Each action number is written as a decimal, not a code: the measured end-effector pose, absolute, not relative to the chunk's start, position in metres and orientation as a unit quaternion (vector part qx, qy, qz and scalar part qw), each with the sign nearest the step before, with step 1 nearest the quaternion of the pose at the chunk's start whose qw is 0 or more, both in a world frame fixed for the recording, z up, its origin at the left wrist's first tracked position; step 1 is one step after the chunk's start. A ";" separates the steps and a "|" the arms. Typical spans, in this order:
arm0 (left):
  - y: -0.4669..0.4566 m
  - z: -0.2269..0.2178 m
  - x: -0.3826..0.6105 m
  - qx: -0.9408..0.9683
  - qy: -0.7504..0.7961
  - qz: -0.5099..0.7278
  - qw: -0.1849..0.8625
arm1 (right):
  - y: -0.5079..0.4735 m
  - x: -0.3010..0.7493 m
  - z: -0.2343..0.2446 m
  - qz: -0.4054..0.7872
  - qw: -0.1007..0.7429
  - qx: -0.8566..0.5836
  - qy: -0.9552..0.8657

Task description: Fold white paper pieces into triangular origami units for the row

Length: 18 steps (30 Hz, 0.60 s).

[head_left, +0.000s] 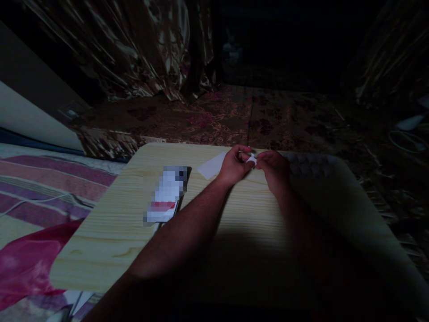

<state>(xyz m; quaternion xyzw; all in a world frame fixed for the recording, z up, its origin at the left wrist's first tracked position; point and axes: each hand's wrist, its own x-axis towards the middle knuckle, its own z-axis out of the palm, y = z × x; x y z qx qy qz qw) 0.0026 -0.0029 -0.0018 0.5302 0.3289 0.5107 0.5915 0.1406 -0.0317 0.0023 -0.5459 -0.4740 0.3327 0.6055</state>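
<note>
Over the far part of the wooden table (124, 232), my left hand (234, 165) and my right hand (275, 167) meet, fingers closed on a small white piece of paper (252, 159). The piece is folded or crumpled; its exact shape is too small to tell. Just left of my left hand, a flat white paper slip (211, 166) lies on the table, its right end hidden by the hand. Beside my right hand sits a dark tray with rows of rounded cups (313, 164), deep in shadow and partly covered by the hand.
A pixelated oblong object (167, 190) lies on the table left of my left forearm. Left of the table is a bed with a striped cover (60, 174) and a pink cloth (36, 259). Patterned curtains (161, 44) hang behind. The room is dim.
</note>
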 end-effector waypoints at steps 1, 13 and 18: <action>-0.003 -0.002 0.003 0.529 0.330 0.511 0.592 | -0.032 0.141 0.002 0.339 0.604 -0.544 -0.474; -0.002 -0.003 0.001 0.527 0.333 0.502 0.600 | -0.033 0.143 0.003 0.346 0.597 -0.531 -0.493; -0.004 0.002 0.001 0.514 0.349 0.500 0.604 | -0.031 0.143 0.000 0.350 0.605 -0.527 -0.483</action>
